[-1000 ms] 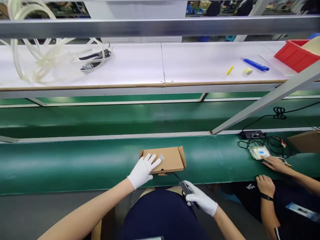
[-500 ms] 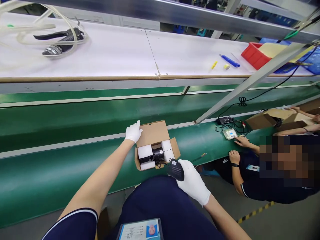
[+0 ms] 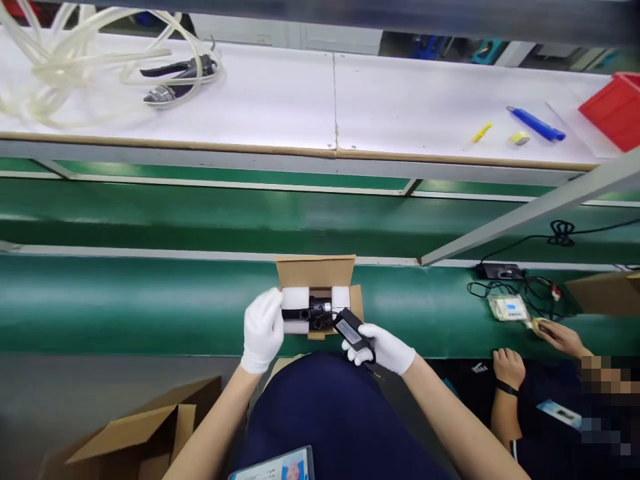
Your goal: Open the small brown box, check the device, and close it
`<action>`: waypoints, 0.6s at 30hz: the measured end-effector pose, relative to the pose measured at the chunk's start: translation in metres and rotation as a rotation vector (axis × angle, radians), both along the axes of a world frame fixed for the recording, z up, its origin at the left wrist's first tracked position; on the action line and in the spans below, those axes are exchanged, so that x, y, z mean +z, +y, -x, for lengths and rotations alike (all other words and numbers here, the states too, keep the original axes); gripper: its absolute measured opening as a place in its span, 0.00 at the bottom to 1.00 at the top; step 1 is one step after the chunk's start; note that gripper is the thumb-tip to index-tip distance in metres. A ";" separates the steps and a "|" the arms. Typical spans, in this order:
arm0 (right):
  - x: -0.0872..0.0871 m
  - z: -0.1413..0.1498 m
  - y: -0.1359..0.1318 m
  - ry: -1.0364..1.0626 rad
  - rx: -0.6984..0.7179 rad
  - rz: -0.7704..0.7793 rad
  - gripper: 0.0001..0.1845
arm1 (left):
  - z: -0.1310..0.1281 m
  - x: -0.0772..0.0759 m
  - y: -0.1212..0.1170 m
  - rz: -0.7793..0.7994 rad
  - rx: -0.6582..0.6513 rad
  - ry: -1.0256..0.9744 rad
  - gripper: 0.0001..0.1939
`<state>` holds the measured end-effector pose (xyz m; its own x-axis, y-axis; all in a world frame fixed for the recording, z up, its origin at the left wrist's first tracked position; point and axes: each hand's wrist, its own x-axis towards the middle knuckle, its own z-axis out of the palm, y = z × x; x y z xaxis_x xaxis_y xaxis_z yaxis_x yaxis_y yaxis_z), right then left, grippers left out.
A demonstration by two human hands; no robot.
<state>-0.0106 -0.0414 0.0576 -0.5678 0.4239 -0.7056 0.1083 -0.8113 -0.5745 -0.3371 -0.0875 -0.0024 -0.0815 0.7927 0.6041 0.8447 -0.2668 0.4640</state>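
Your left hand (image 3: 262,329) grips the open carton's (image 3: 315,280) foam end (image 3: 295,309) — steadying it — while your right hand (image 3: 383,348) clasps the black adapter (image 3: 351,329) beside it.

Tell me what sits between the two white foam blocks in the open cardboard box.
In the head view, a black cylindrical device lies between the left foam block and the right foam block in the cardboard box, with thin black cable bunched beside it.
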 end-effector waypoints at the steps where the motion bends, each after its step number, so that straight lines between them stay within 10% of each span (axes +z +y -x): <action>1: -0.011 -0.002 0.008 0.109 -0.014 0.141 0.37 | -0.011 -0.008 -0.012 0.054 -0.049 -0.048 0.26; 8: -0.037 0.008 0.042 0.332 -0.007 0.465 0.35 | -0.103 -0.054 -0.004 0.810 -0.091 -0.618 0.46; 13: -0.034 0.002 0.035 0.195 -0.050 0.228 0.33 | -0.117 -0.055 0.029 0.976 0.036 -0.573 0.43; 18: -0.001 -0.022 0.027 -0.050 0.110 -0.225 0.28 | -0.119 -0.051 0.035 0.983 -0.068 -0.526 0.16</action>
<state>0.0112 -0.0147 0.0568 -0.5861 0.5110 -0.6287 0.2214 -0.6454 -0.7310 -0.2182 -0.0525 -0.0532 -0.0805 0.9192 -0.3854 0.4788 0.3748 0.7939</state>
